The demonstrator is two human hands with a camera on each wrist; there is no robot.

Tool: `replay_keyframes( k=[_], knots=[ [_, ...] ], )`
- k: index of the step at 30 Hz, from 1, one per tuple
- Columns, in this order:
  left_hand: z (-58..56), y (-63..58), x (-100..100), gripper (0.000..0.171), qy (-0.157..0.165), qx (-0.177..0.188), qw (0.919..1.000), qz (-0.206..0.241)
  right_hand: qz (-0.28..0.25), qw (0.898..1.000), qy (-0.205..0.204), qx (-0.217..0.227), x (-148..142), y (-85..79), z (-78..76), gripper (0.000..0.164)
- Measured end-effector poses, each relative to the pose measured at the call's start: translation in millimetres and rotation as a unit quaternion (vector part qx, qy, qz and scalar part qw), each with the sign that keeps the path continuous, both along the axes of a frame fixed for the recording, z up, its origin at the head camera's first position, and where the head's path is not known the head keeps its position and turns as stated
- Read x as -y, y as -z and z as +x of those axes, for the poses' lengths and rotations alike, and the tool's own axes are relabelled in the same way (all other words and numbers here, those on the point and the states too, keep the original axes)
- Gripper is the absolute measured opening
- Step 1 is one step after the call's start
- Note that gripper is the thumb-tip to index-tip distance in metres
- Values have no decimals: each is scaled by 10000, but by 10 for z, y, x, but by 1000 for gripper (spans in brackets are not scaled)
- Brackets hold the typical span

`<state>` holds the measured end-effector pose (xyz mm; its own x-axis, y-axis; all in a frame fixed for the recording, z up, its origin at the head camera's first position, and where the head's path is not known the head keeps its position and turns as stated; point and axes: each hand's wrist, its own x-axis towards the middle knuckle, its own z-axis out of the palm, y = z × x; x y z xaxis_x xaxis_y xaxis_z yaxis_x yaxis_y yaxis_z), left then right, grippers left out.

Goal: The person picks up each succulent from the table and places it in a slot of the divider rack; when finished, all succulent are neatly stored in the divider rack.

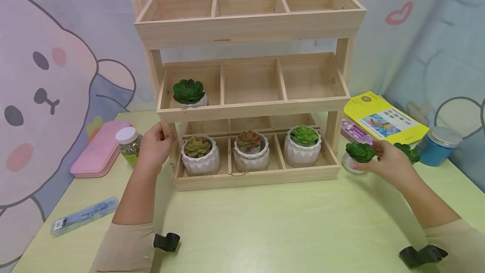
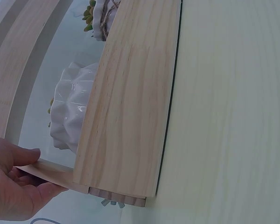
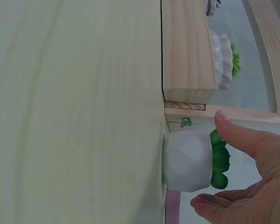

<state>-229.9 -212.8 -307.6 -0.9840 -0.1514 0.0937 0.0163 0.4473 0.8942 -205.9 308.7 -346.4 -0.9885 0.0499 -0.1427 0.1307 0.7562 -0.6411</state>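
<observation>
My left hand (image 1: 156,143) pinches the side post (image 1: 175,151) of a pale three-tiered wooden rack (image 1: 250,29) already bearing four white-potted succulents (image 1: 201,163), my right hand (image 1: 392,164) spread around a faceted white pot of green leaves (image 3: 187,161) on the pale-yellow table (image 1: 265,226), it and another leafy green plant (image 1: 407,152) seemingly left to shelve

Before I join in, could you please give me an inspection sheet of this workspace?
Surface: pale table.
Job's things: wooden shelf; bottom plants in three compartments, middle plant in the left one; near plant and far plant to the right.
Clutter: pink case, bottle, clear case left; book, purple box, blue jar right.
Hands: left hand grips the left post; right hand around near plant, contact unclear.
Cables: nothing seen.
Surroundings: printed cloth behind.
</observation>
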Motion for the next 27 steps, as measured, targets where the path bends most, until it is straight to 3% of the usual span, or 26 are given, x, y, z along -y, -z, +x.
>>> replay_keyframes(
  k=[6, 11, 18, 23, 27],
  knots=[
    [0, -4, 0, 41, -22, 18, 10000, -45, 96, 9998, -120, -149, -28, 97, -60, 106],
    [6, -8, -3, 41, -27, 40, 10000, -41, -185, 9994, -144, -264, -48, 180, -82, 97],
    [12, -16, -4, 43, -36, 75, 9999, -66, -570, 9975, -239, -357, -60, 229, -103, 98],
    [6, -13, -6, 41, -23, 9, 10000, -52, -405, 9985, -156, -325, -40, 175, -60, 92],
    [0, -12, -9, 41, -27, -8, 10000, -27, -536, 9981, -209, -241, -24, 70, -2, 97]
  ],
)
